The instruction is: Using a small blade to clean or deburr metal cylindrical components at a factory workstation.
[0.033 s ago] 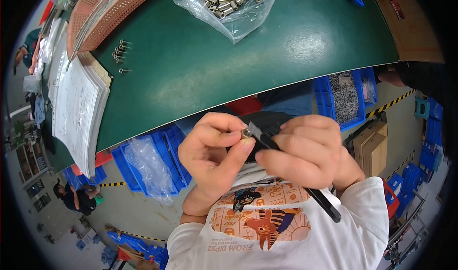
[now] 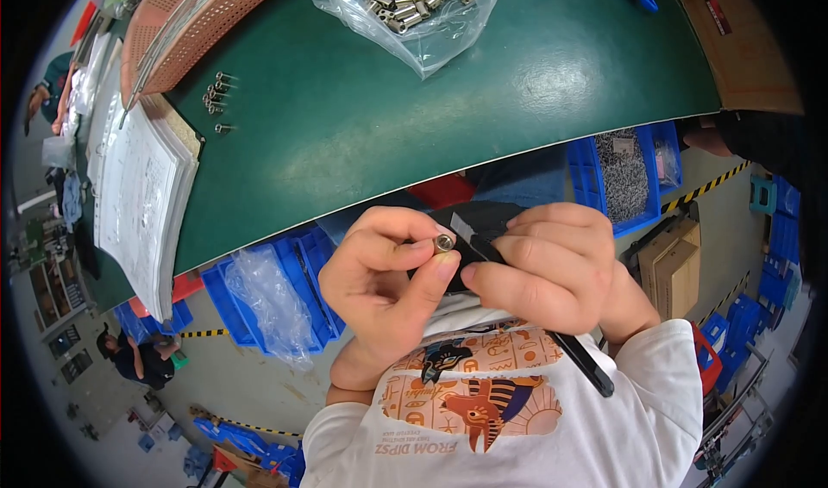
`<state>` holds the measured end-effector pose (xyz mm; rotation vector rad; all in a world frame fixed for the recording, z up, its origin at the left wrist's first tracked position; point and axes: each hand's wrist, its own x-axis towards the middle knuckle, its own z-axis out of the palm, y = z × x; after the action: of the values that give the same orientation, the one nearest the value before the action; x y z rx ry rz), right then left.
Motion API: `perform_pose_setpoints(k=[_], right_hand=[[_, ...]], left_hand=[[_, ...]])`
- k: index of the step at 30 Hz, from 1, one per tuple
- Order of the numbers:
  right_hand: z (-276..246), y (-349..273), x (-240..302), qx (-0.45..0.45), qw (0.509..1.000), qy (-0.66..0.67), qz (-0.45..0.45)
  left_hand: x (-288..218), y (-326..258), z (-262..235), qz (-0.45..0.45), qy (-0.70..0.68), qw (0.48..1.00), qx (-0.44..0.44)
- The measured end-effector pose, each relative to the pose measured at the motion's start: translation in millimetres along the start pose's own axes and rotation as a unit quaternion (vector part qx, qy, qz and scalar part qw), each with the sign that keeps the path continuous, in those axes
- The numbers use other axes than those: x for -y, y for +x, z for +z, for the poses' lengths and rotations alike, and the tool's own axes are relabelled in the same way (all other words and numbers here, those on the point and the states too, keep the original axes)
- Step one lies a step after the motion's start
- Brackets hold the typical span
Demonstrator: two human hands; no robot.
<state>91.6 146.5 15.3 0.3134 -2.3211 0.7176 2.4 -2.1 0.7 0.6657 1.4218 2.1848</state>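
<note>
Green table (image 2: 345, 126): taken as the landmark – a broad, smooth top from which all places are given.
Paper stack (image 2: 142, 178): laid over the table's left end.
Clear bag (image 2: 423, 55): set at the table's far side, loose metal cylinders (image 2: 412, 7) heaped inside.
Hands: both are held off the table, just before its near edge. By the left hand (image 2: 375, 285), thumb and forefinger are closed in a narrow pinch; by the right hand (image 2: 552, 268), curled fingers are wrapped round a knife.
Black knife (image 2: 586, 367): held before the table's near edge, its blade beside the pinched piece; contact cannot be told. Probably light and stiff; best taken by the handle, clear of the sharp edge.
Metal piece (image 2: 443, 243): pinched before the table's near edge, open end showing. Likely light, hard, slippery if oily, hardly fragile; best gripped by its round side wall.
Writing: the stack's sheets are marked too finely to be read; lettering on the white shirt (image 2: 604, 436), in front of the table, is seen upside down.
</note>
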Motion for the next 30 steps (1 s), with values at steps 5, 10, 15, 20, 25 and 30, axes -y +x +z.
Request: perform_pose_setpoints(k=[5, 10, 15, 20, 25, 30], right_hand=[[-1, 3, 0, -0.050, 0.995, 0.057, 0.060], [9, 5, 3, -0.048, 0.963, 0.165, 0.207], [14, 8, 6, -0.072, 0.938, 0.221, 0.258], [21, 4, 1, -0.096, 0.942, 0.213, 0.241], [20, 9, -1, -0.096, 0.940, 0.231, 0.234], [11, 10, -4, -0.089, 0.951, 0.215, 0.205]], left_hand=[[3, 1, 3, 0.023, 0.016, 0.999, -0.022], [5, -1, 3, 0.043, 0.043, 0.998, -0.006], [6, -4, 2, 0.050, 0.086, 0.995, -0.008], [9, -2, 0, -0.009, -0.048, 0.999, 0.006], [7, -1, 0, -0.106, -0.136, 0.985, 0.007], [7, 0, 0, -0.083, -0.140, 0.987, -0.001]])
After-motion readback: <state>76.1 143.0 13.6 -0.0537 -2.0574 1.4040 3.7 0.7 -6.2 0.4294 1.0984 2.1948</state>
